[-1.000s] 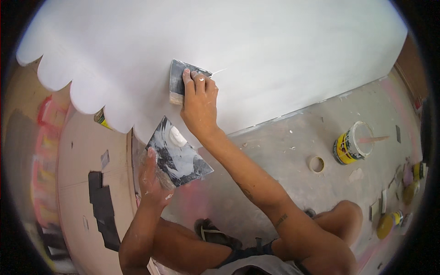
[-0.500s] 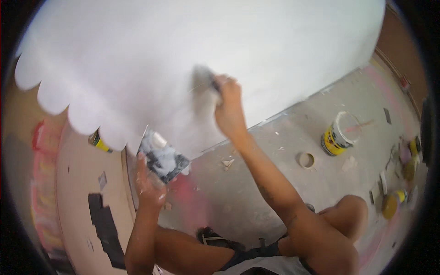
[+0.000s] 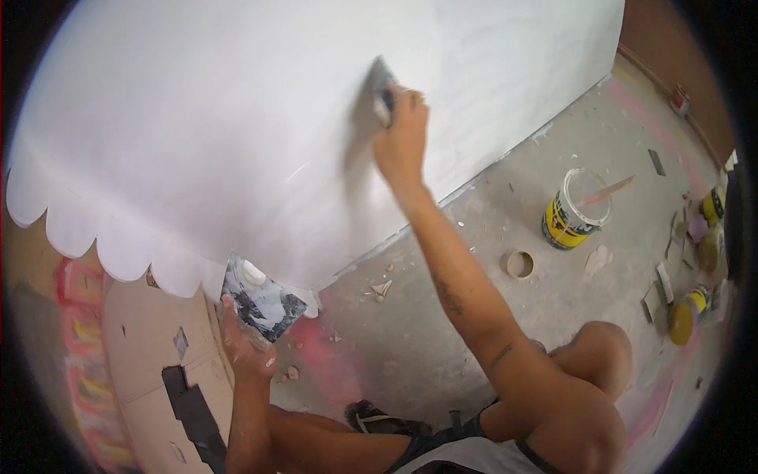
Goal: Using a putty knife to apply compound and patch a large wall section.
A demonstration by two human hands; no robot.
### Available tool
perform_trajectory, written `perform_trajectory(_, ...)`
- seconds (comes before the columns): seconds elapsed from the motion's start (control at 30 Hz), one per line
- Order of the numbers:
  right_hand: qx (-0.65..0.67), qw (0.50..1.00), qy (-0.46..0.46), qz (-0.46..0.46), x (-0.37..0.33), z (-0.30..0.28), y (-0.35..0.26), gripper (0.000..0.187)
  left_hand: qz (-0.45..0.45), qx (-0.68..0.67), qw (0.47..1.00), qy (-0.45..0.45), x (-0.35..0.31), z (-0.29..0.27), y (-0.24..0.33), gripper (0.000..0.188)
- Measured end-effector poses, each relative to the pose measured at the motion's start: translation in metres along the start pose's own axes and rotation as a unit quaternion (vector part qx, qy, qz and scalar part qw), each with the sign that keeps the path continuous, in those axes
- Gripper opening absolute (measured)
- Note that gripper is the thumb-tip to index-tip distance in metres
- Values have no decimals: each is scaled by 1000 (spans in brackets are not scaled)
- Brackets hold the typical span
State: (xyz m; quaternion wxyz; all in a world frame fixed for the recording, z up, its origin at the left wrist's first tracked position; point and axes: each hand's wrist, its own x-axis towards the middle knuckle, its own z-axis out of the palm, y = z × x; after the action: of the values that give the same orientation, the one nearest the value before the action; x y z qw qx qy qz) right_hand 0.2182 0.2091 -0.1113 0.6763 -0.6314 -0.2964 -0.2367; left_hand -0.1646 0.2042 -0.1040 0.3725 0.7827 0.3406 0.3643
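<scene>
White panel (image 3: 237, 142) bright, nearly washed out up top, mauve-grey toward its lower left, soft shadow on it left of right hand (image 3: 404, 130), scraper (image 3: 384, 85) slightly motion-blurred, floor (image 3: 410, 340) below panel duller, fisheye bending panel's edges, black vignette around.

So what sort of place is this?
Probably a workshop or building site: a smeared bucket and a tape roll sit on a stained floor, and the right hand holds a scraper at a large white panel.
</scene>
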Motion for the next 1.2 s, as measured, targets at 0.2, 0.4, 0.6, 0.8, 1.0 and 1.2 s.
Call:
perform_trajectory(0.2,-14,993,-101,-52,-73,32,-69,64,-191,-479,853,77,3,6,21,86)
perform_trajectory(0.4,-44,971,-187,-144,-113,37,-89,53,-76,-131,986,64,6,-8,-16,59)
perform_trajectory(0.6,33,986,-140,-83,-48,-21,-39,52,-158,-421,893,25,12,6,8,55)
perform_trajectory(0.8,21,997,45,54,63,-70,56,43,-185,-408,892,62,14,19,26,53)
perform_trajectory(1.0,-24,998,-13,55,43,-47,51,47,21,108,994,-10,0,-19,-33,85)
perform_trajectory(1.2,-20,999,-28,-29,-15,0,-6,64,167,286,944,1,-14,-38,-32,114)
